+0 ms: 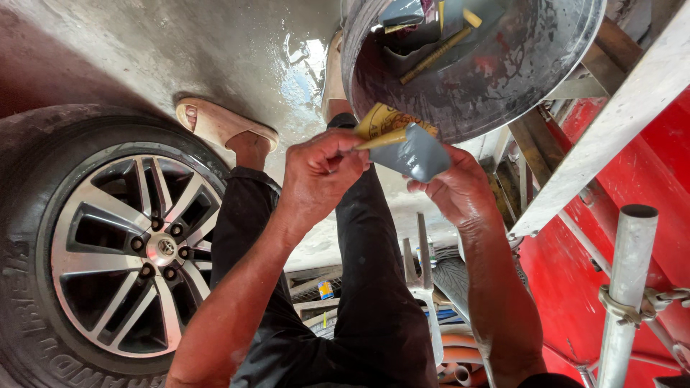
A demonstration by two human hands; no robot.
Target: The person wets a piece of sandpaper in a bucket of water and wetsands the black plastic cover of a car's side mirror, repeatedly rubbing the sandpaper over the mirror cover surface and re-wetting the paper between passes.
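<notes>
Pinching a thin yellow-handled brush (377,139) in the curled right-hand (320,176) fingers (345,147), dabbing a grey rubber patch (413,152) gripped in the left hand (456,188) beneath a round metal basin (503,79), forearms raised.

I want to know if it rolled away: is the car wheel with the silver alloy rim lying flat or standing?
Lying flat. The black tyre with silver spoked rim faces up from the wet concrete floor, beside the person's sandalled foot.

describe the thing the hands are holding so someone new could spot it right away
Start at the big wheel lying on the wet floor and go right, past the dark trousers, to the left hand and right hand. Between them is a soft grey pouch with a yellow end, just below the metal drum.
</notes>
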